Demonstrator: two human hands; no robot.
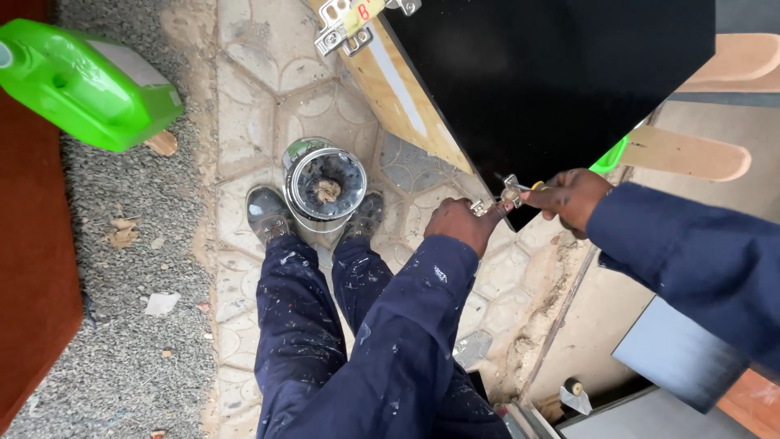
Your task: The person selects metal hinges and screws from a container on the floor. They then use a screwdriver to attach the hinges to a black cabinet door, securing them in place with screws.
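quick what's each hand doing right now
Left hand: closed on a metal hinge at the black panel edge.
Right hand: closed on a yellow-handled tool.

1. The green jug (pixel 85 81) is running off the upper left edge, so its neck and cap are not showing.
2. The black panel (pixel 552 73) is being cut by the top edge; its full shape cannot be told.
3. The upper hinge (pixel 345 23) is partly leaving the frame at the top.
4. The right hand (pixel 569 197) is closing over a tool with a yellow part (pixel 537 185); its handle is staying hidden, so its kind is unclear.
5. The left hand (pixel 459 223) is covering part of the lower hinge (pixel 508 193).
6. The can (pixel 323 189) is hiding parts of both shoes.
7. The small roll (pixel 574 386) at lower right is too small to identify.
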